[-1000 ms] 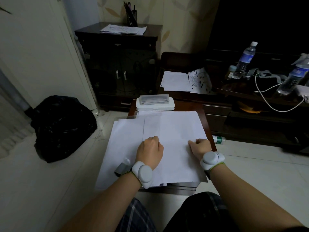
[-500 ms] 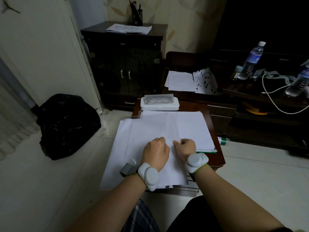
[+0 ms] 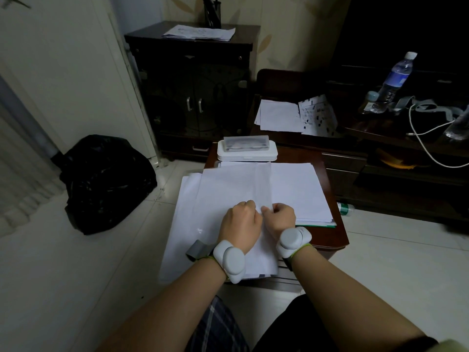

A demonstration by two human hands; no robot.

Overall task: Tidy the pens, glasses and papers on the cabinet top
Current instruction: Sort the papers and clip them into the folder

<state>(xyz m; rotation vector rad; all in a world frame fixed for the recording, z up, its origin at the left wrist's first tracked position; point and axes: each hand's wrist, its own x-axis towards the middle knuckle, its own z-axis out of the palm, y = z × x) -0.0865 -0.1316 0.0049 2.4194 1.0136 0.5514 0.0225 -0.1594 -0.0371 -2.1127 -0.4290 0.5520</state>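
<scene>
Papers [image 3: 228, 199] lie spread on the small table [image 3: 335, 235], loose sheets overhanging its edge to the outer side of the left hand [image 3: 241, 222]. Left hand rests on the top sheet with fingers curled under, knuckles up; whether it pinches the paper cannot be told. Right hand [image 3: 280, 217] sits just beside it, nearly touching, thumb and fingers pinching the top sheet's edge. A neater stack shows to the outer side of the right hand. Glasses case [image 3: 246, 149] sits beyond both hands at the table's far end. More papers and a pen holder stand on the dark cabinet [image 3: 193, 80], well beyond the case.

Risk, as judged: overhanging sheets could slide to the floor if the gathered sheet drags them; a pinch on one layer may crease it.

Against the frame a second back, the right hand has travelled inward from the sheet's outer edge to meet the left, bringing the sheet over.
</scene>
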